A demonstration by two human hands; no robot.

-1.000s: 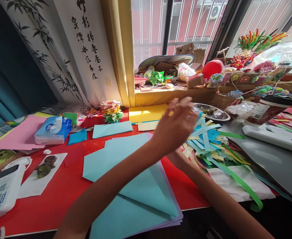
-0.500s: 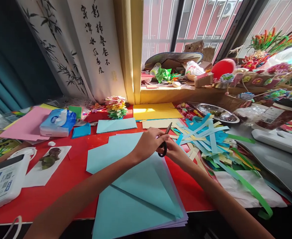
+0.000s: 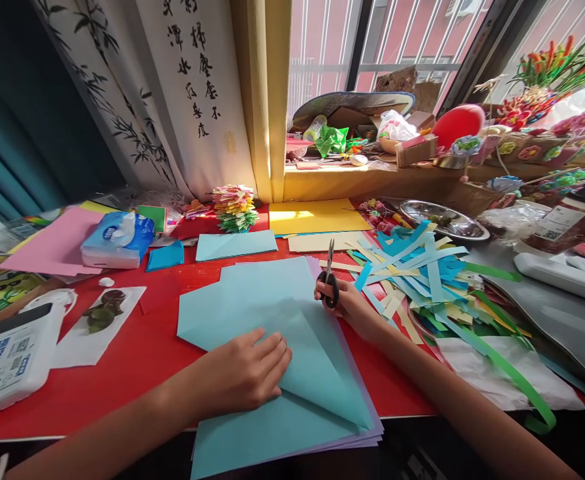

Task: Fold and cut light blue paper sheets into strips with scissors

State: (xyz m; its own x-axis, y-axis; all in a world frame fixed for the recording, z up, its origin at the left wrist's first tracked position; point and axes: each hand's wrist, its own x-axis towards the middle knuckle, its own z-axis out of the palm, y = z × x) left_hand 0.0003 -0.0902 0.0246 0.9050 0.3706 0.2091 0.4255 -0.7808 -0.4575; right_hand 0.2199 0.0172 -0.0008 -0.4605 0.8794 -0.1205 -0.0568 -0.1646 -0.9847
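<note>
Large sheets of light blue paper [image 3: 252, 293] lie stacked on the red table, with purple sheets showing along the right edge. The top sheet is folded over diagonally. My left hand [image 3: 252, 370] rests flat on the folded layer, fingers stretched out and holding nothing. At the right edge of the stack, my right hand [image 3: 347, 303] grips a small pair of black-handled scissors [image 3: 329, 280] by its loops. The blades point up and away from me, and look closed.
Cut paper strips [image 3: 422, 267] are heaped to the right, near a metal dish [image 3: 445, 220]. Leftward are a tissue pack [image 3: 117, 243], a white box [image 3: 15, 360] and dark fruit [image 3: 105, 310] on white paper. A folded-paper tree [image 3: 233, 210] stands at the back.
My left hand has left the scissors and come down toward me onto the folded blue paper. The scissors stay in my right hand, now turned more upright. The view has shifted slightly.
</note>
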